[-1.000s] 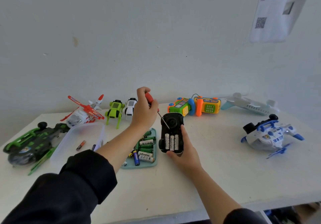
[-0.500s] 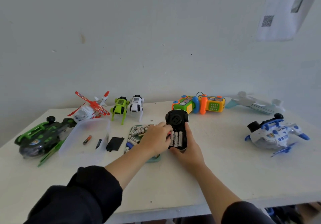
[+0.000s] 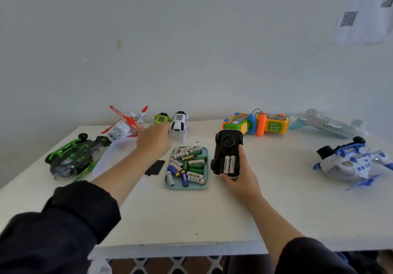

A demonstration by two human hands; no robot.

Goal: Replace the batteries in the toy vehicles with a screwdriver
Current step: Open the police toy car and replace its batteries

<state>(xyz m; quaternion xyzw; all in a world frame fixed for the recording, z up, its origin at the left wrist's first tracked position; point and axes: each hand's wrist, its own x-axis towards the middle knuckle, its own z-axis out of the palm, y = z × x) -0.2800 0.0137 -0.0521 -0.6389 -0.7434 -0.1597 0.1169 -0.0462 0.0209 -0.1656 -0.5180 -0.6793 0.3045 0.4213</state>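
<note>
- Plainly, the black toy car (image 3: pixel 227 154) was held belly-up near the middle of the table (image 3: pixel 276 205) by the right hand (image 3: pixel 240 180), whose fingers and thumb were curled round its near end
- Two white batteries (image 3: pixel 229 164) were seen seated in its open compartment, with a dark slot beside them that appeared unfilled
- The left hand (image 3: pixel 154 140) was blurred, out over the far-left part of the table near the clear plastic tub (image 3: pixel 114 156); whether it was closed on anything could not be told, and no screwdriver could be made out
- A loose cell could be judged the likeliest fault from here: with the cover off, any tilt of the car toward the near edge might let the seated cells slide out
- The black battery cover (image 3: pixel 155 167) lay loose on the table just left of the teal tray (image 3: pixel 168 185), where it could be knocked by the left forearm crossing above it
- Used and fresh cells might be confused, since the teal tray held a mixed heap of white, green and blue batteries (image 3: pixel 189 165)
- What lay inside the clear tub was hidden by the arm and could not be stated
- Other toys were ranged along the far edge, among them the green helicopter (image 3: pixel 72 159) at the left and the blue-and-white helicopter (image 3: pixel 350 161) at the right
</note>
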